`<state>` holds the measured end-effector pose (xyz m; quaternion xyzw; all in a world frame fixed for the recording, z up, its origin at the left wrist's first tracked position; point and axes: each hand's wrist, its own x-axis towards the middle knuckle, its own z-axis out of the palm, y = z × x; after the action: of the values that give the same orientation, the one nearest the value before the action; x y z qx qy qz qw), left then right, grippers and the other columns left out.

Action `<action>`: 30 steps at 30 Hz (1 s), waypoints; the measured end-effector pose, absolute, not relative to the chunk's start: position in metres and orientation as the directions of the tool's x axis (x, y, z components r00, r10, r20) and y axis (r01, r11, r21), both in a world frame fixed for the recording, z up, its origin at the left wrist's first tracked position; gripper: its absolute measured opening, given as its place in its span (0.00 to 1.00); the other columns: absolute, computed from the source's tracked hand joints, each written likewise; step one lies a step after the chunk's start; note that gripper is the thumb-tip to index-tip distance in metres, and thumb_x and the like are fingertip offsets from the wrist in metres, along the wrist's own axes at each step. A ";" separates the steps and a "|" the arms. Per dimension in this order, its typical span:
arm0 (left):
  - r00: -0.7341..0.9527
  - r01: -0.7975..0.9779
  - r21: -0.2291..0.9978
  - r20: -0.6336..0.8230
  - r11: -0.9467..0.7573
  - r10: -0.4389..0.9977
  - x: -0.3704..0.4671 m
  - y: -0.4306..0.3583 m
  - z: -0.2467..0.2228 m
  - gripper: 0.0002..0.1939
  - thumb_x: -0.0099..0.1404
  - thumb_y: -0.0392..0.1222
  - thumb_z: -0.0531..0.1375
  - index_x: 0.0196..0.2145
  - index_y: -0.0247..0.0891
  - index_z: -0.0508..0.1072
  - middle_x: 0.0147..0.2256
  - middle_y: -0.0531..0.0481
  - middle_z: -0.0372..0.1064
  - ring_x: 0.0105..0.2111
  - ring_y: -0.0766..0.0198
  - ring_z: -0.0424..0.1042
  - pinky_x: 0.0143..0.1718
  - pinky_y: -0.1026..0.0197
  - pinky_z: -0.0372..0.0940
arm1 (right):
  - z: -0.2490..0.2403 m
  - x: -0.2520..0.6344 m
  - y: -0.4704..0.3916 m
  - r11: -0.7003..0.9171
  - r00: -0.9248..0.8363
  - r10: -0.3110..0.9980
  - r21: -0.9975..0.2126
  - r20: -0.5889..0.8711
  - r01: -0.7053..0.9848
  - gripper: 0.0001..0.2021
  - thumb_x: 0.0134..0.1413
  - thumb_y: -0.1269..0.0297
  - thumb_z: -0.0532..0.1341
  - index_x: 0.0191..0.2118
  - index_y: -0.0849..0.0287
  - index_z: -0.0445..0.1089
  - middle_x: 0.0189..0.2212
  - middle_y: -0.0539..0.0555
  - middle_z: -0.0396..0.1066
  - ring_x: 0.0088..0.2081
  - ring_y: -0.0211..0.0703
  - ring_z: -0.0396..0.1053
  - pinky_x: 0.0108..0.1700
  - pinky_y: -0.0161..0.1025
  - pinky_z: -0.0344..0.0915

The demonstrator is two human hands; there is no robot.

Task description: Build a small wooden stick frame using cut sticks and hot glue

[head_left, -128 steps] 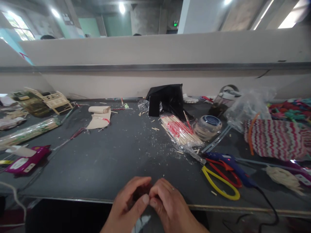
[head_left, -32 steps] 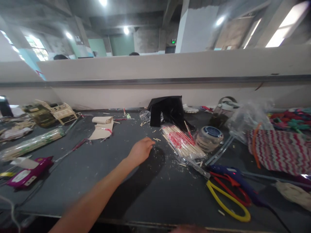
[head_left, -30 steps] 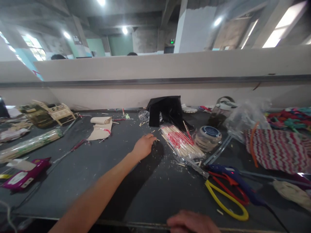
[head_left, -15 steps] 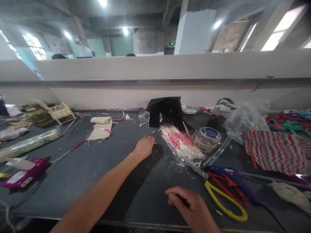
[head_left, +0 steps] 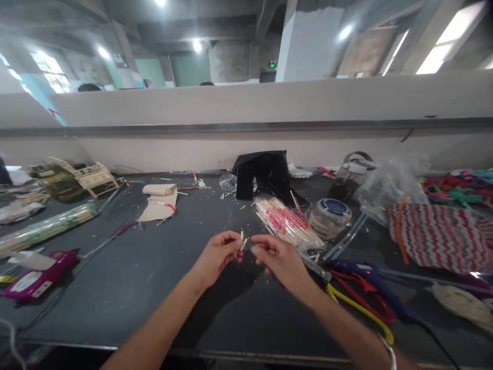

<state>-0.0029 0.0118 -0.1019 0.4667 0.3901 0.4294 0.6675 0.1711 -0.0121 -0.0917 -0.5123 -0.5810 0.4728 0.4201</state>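
Above the middle of the dark worktop, my left hand pinches a couple of short pale wooden stick pieces between thumb and fingertips. Close to its right, my right hand reaches toward these pieces with thumb and index finger slightly apart, and nothing shows between them. Just beyond my right hand lies a plastic-wrapped bundle of wooden sticks with red print. Under my right forearm are the yellow and red handles of a cutting tool, partly covered.
A blue glue gun lies at the right, by a striped knitted cloth. A round clear jar and a black folded object stand farther back. At the left are a magenta glue gun, a paper roll and a small wooden chair.
My left hand has come back slightly from the worktop and now shows stick pieces in its fingers. My right hand has moved forward and left, up beside it.
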 end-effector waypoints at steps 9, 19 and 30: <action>0.461 -0.297 0.887 -0.191 0.353 0.867 -0.005 0.011 -0.110 0.06 0.55 0.36 0.65 0.29 0.32 0.71 0.26 0.49 0.70 0.22 0.69 0.69 0.26 0.66 0.67 | -0.103 0.160 0.005 0.042 -0.100 0.994 -0.993 0.032 0.108 0.11 0.50 0.57 0.62 0.32 0.61 0.74 0.20 0.48 0.69 0.22 0.35 0.66 0.21 0.30 0.61; 0.525 -0.283 0.848 -0.254 0.448 0.812 -0.008 0.010 -0.113 0.06 0.56 0.35 0.63 0.28 0.32 0.69 0.26 0.48 0.71 0.19 0.69 0.70 0.19 0.67 0.67 | -0.106 0.160 0.007 0.026 -0.111 0.994 -0.992 0.012 0.127 0.11 0.49 0.57 0.62 0.34 0.61 0.74 0.21 0.49 0.70 0.23 0.36 0.67 0.20 0.30 0.62; 0.418 -0.331 0.872 -0.207 0.360 0.885 -0.005 0.009 -0.108 0.12 0.53 0.37 0.69 0.32 0.32 0.70 0.25 0.52 0.70 0.21 0.71 0.69 0.24 0.68 0.67 | -0.105 0.165 0.008 0.054 -0.094 0.995 -0.985 0.039 0.162 0.10 0.51 0.58 0.62 0.34 0.59 0.75 0.20 0.47 0.68 0.19 0.33 0.61 0.20 0.30 0.59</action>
<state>-0.0054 0.0090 -0.1081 0.3918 0.3532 0.4080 0.7451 0.1650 0.0079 -0.1052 -0.5044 -0.5731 0.4676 0.4455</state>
